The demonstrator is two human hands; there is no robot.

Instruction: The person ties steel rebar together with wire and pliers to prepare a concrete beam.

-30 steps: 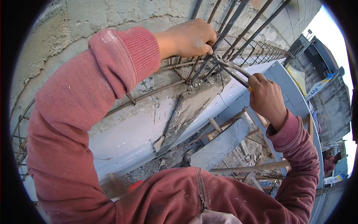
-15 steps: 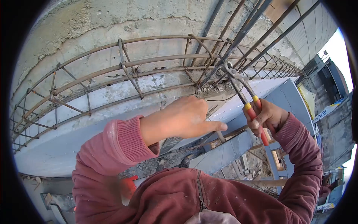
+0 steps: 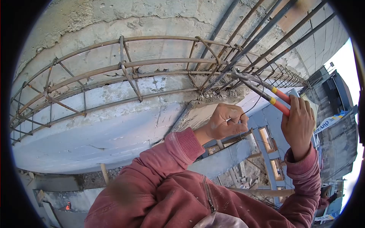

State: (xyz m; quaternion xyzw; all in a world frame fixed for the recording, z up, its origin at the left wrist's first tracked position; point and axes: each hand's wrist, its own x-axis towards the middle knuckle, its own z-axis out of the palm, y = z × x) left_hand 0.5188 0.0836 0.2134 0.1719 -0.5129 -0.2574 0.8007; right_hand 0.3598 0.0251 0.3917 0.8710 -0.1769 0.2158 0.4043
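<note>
My right hand (image 3: pixel 299 125) grips the red and yellow handles of a pair of pincers (image 3: pixel 261 86). The metal head of the pincers is up against the rebar cage, where slanting steel bars (image 3: pixel 251 45) cross it; whether the jaws bite on anything is too small to tell. Lower and to the left, my left hand (image 3: pixel 227 121) is closed, thumb against fingers, on a thin dark tie wire (image 3: pixel 256 101). From those fingers the wire curves up towards the pincers.
A long rebar cage (image 3: pixel 163 62) with stirrups runs along a rough concrete wall (image 3: pixel 159 36) above a pale ledge (image 3: pixel 114 127). Loose rubble (image 3: pixel 216 95) lies by the bars. Far below are timber frames (image 3: pixel 272 155) and debris. A small orange-clad person (image 3: pixel 68 206) is at lower left.
My left hand has moved right and closed on the tie wire. My right hand has swung the pincer handles up and to the right, with its back now towards me.
</note>
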